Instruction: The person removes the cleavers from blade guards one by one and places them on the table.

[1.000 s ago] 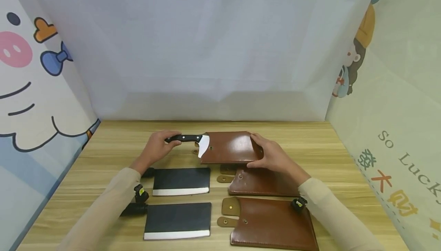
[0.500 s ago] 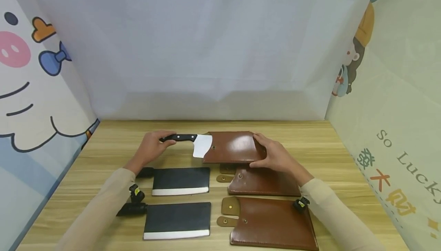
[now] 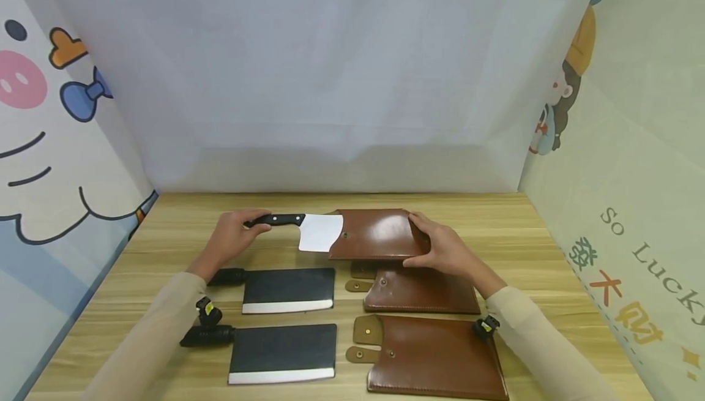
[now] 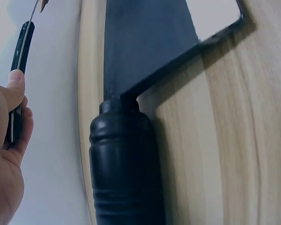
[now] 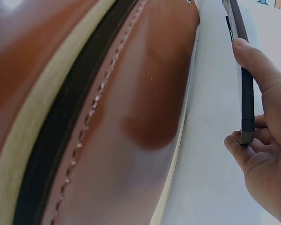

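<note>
My left hand (image 3: 231,232) grips the black riveted handle of a cleaver (image 3: 320,232) in the head view. Part of the cleaver's bright blade shows; the rest is hidden inside a brown leather sheath (image 3: 380,234). At the sheath's closed right end, my right hand (image 3: 447,249) holds it between thumb and fingers. Both are raised off the table, above the back row. The left wrist view shows the fingers wrapped round the handle (image 4: 15,122). Seen edge-on in the right wrist view, the sheath (image 5: 247,93) is pinched by the right hand (image 5: 269,108).
Two dark-bladed cleavers, a rear one (image 3: 289,289) and a front one (image 3: 283,352), lie on the wooden table (image 3: 165,236) at left, handles leftward. To their right lie two brown sheaths, a rear one (image 3: 424,294) and a front one (image 3: 437,358), with tan snap straps. A white cloth (image 3: 352,82) hangs behind.
My left hand has moved left with the handle, and more of the blade now shows outside the sheath. The right hand and sheath have shifted slightly right.
</note>
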The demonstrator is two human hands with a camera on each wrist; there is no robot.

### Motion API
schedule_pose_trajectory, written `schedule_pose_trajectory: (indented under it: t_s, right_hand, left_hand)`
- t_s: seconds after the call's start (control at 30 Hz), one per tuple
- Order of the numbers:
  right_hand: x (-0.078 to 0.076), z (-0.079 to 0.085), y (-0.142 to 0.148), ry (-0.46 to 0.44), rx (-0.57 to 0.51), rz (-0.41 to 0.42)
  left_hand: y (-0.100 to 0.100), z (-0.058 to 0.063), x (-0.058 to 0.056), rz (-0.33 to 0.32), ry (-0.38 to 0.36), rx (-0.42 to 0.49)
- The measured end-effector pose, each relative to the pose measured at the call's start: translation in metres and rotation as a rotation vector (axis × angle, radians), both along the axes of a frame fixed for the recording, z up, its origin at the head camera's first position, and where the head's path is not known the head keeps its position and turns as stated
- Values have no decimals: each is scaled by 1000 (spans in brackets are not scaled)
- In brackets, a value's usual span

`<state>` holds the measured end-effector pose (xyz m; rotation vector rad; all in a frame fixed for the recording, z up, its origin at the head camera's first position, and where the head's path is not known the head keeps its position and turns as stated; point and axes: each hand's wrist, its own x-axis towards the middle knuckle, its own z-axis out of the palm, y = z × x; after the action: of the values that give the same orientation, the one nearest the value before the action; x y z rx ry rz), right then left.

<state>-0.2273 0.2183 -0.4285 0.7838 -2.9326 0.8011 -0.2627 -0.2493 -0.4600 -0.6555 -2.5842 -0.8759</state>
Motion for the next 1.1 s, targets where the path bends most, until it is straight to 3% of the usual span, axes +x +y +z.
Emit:
schedule_pose_trajectory:
  t_s: [0.77,1.1]
  right_hand:
    - [3,-4,13,4,-6,-20]
    - [4,-2,16,-15,-1,-31]
  left_hand:
    - [-18,0,3,9,56,8]
    - [-27,-1,4,21,48,10]
